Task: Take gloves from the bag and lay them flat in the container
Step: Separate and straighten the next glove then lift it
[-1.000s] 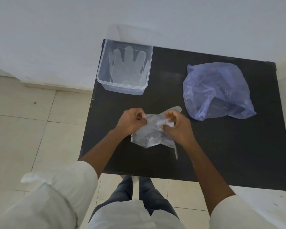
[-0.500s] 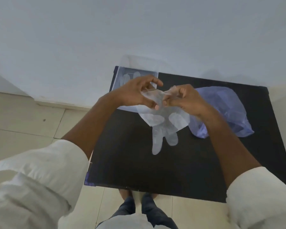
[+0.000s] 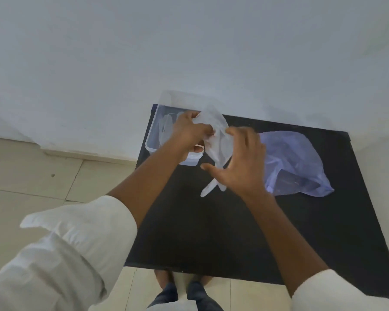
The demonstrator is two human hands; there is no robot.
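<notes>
Clear plastic glove [image 3: 218, 142] hangs at frame centre, pinched at the cuff by the left hand [image 3: 189, 131], above the clear container [image 3: 153, 140]. Right hand [image 3: 240, 162] is spread open beside it, gripping nothing. Risk: the limp film folds on lowering, landing creased. Purple bag [image 3: 292, 162] lies right.

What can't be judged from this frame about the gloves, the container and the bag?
Head view only:
- Container: its near right part sits behind the left hand and forearm, so how many gloves lie inside is unclear.
- Glove: motion-blurred and translucent; partly behind the right hand. Whether that hand grips it is unclear.
- Bag: its film is cloudy and the right hand covers its left edge; contents unreadable.
</notes>
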